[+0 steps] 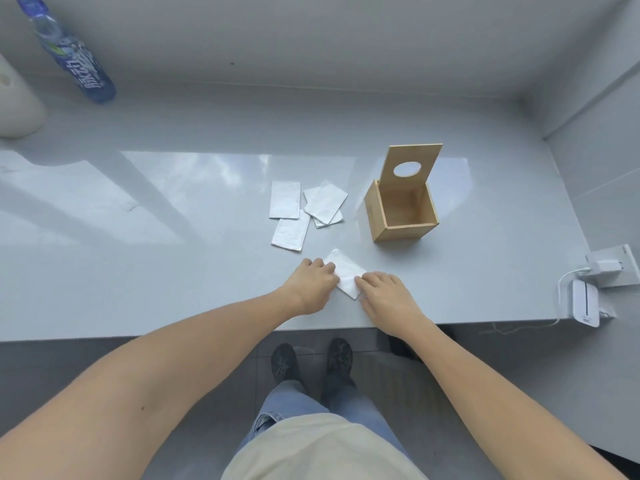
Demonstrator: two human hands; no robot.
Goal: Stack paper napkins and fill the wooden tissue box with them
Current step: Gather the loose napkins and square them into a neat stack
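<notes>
A napkin [344, 276] lies flat near the counter's [173, 271] front edge — left hand [313, 284] and right hand [384, 292] press its ends with fairly straight fingers — while four more napkins [304, 211] lie beside the open box [401, 211].

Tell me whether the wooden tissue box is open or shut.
Open: the wooden tissue box has its lid raised upright, its bare interior visible.

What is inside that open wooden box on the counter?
The square light-wood tissue box looks empty: bare inner walls and floor show, with its holed lid tilted up behind. The near wall hides the floor's front strip.
</notes>
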